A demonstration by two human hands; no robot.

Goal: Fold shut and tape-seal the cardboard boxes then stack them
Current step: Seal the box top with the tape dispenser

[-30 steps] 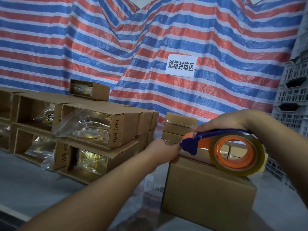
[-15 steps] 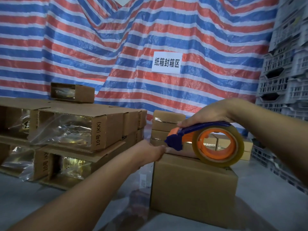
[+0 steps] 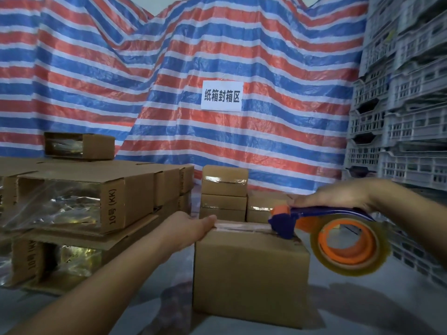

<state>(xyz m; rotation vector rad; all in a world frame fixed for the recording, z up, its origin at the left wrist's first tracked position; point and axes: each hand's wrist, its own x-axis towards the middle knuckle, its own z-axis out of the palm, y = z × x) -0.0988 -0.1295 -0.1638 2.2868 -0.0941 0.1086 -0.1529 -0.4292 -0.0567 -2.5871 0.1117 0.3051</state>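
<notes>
A closed cardboard box stands in front of me on the grey surface. A strip of clear tape runs along its top seam. My left hand presses flat on the box's top left edge, over the tape's end. My right hand grips the blue handle of a tape dispenser with an orange core and a clear tape roll. The dispenser's blue head touches the box top near its right end. A stack of sealed boxes stands just behind.
Open cardboard boxes holding clear plastic bags are piled at the left, a small one on top. Grey plastic crates tower at the right. A striped tarp with a white sign hangs behind. Grey surface lies around the box.
The dispenser has travelled right along the box top, laying tape over the seam. My left hand stayed at the left edge. The view has shifted, and the roll now hangs past the box's right side.
</notes>
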